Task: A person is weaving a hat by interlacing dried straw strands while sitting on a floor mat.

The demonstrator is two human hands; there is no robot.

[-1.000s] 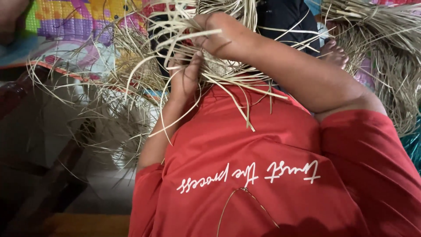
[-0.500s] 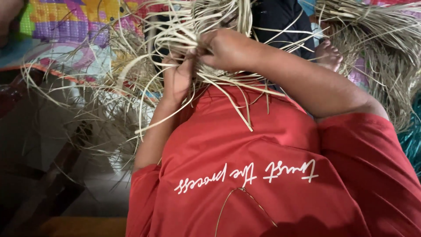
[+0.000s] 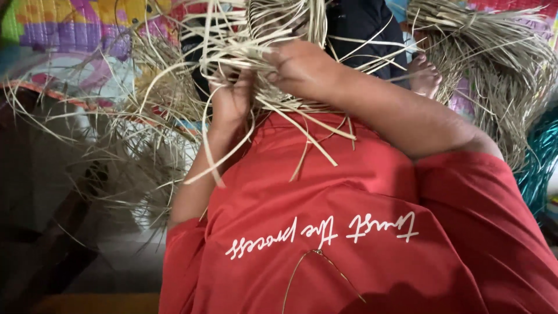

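I am plaiting pale straw strips (image 3: 256,40) above my red shirt (image 3: 349,197). My left hand (image 3: 231,99) and right hand (image 3: 302,67) are both closed on strands. The next crossing seems to need one loose strip picked out.

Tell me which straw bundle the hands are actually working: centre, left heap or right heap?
The centre bundle: both the left hand and right hand grip its strips. The left heap and right heap lie untouched on the floor.

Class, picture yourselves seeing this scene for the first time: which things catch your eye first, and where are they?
The red shirt fills the lower frame. Above it at top centre, the left hand and right hand grip a tangle of pale straw strips. More straw is heaped at upper right.
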